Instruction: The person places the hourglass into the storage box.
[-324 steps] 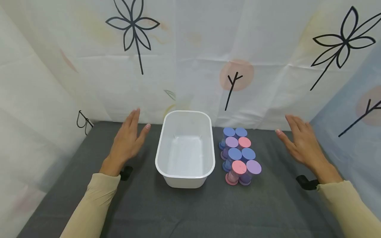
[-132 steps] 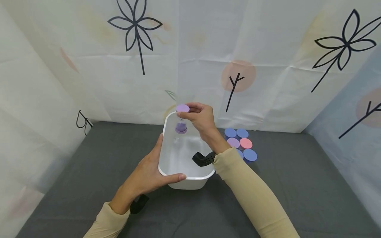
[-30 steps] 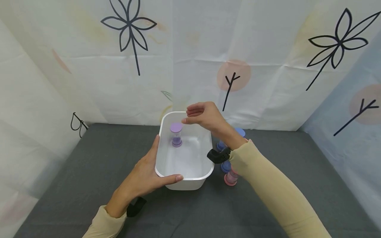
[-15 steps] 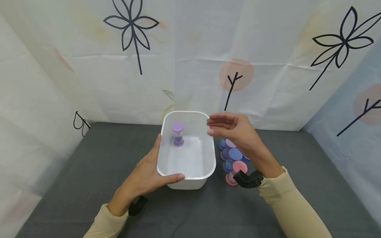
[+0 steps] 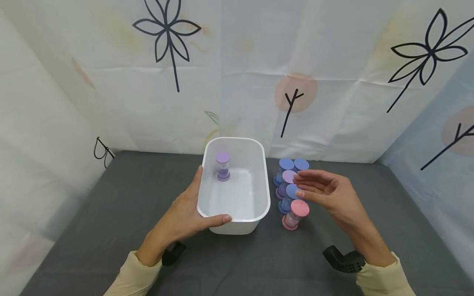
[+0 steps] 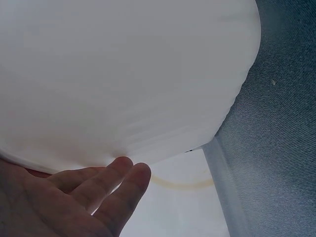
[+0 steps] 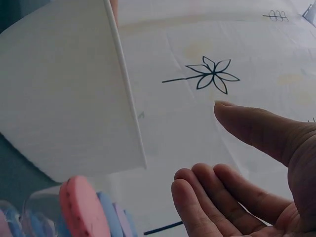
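Note:
My left hand (image 5: 187, 213) rests at the near-left corner of a white plastic tub (image 5: 234, 227), thumb along the front rim and fingers against the left side. In the left wrist view, the fingertips (image 6: 140, 173) press the tub's outer wall. Inside the tub stands one purple sand timer (image 5: 223, 157), upright. My right hand (image 5: 333, 197) hovers over the group of sand timers right of the tub, its thumb and fingers apart with nothing between them. Nearest it are a blue timer (image 5: 290, 191), a purple timer (image 5: 288, 176) and a pink timer (image 5: 299, 208). The hand hides part of the group.
Two blue timers (image 5: 286, 164) stand at the back of the group. Everything sits on a dark grey cloth-covered table (image 5: 237, 267). A white patterned curtain (image 5: 244, 49) closes off the back and sides.
The right hand has let go of the purple timer in the tub and moved right and toward me, to the timers outside. The left hand has stayed on the tub.

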Demonstrator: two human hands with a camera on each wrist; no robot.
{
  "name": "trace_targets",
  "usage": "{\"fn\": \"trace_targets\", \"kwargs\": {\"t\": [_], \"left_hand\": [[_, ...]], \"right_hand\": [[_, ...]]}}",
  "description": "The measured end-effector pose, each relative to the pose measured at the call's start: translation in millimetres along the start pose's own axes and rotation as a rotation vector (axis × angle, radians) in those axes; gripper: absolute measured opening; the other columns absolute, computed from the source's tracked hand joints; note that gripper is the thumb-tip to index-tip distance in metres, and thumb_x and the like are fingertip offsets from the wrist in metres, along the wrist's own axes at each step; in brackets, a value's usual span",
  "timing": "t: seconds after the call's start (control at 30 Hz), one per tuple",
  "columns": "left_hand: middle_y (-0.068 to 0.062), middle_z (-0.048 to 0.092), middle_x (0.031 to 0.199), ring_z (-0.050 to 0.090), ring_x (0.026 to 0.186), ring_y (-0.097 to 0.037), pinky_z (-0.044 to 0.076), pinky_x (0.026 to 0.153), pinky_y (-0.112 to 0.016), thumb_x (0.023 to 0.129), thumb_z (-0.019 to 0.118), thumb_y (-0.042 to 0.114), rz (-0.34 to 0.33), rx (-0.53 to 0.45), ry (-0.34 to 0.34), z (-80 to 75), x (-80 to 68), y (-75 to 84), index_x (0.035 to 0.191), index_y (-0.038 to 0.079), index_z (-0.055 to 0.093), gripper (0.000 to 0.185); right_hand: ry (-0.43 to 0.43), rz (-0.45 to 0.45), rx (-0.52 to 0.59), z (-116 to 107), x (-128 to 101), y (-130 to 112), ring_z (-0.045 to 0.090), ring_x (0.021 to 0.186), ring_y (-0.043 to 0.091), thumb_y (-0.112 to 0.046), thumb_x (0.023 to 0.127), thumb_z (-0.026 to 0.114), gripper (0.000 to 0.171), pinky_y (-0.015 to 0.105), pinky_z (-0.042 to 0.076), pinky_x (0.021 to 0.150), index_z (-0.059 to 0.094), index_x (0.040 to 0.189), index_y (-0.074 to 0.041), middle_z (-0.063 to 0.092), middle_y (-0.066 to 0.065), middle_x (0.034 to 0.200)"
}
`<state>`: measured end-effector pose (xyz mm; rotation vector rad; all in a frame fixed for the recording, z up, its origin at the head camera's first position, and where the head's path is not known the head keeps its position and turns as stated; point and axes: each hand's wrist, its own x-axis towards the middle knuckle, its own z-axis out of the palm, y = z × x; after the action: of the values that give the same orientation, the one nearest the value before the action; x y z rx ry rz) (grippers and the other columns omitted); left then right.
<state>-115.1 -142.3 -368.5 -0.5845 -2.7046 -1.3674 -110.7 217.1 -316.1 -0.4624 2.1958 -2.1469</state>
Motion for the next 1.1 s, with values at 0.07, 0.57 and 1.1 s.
{"fn": "trace_targets", "kwargs": {"t": [0.07, 0.57, 1.1], "left_hand": [[0.010, 0.046, 0.147, 0.059, 0.105, -0.019, 0.050, 0.086, -0.047, 0.067, 0.086, 0.067, -0.010, -0.004, 0.000, 0.6, -0.2, -0.5, 0.164, 0.032, 0.002, 0.133], [0.013, 0.046, 0.145, 0.059, 0.104, -0.016, 0.049, 0.086, -0.048, 0.066, 0.087, 0.065, -0.016, -0.022, 0.001, 1.0, -0.7, -0.2, 0.164, 0.034, 0.002, 0.133], [0.012, 0.049, 0.142, 0.060, 0.103, -0.017, 0.049, 0.084, -0.043, 0.066, 0.088, 0.064, -0.015, -0.023, 0.000, 1.5, 1.1, 1.5, 0.164, 0.033, 0.003, 0.133]], "right_hand": [[0.013, -0.005, -0.005, -6, -8, 3, 0.069, 0.112, 0.024, 0.015, 0.087, 0.070, 0.045, 0.032, 0.052, 0.093, 0.059, 0.130, 0.011, 0.071, 0.014, 0.122], [0.078, 0.010, -0.101, -30, -40, 13, 0.071, 0.107, 0.016, 0.014, 0.088, 0.070, 0.044, 0.027, 0.055, 0.085, 0.061, 0.130, 0.007, 0.072, 0.009, 0.119], [0.115, 0.050, -0.462, -23, -42, 22, 0.069, 0.102, 0.006, -0.006, 0.083, 0.085, 0.046, 0.023, 0.055, 0.079, 0.067, 0.125, 0.001, 0.072, 0.009, 0.118]]}}
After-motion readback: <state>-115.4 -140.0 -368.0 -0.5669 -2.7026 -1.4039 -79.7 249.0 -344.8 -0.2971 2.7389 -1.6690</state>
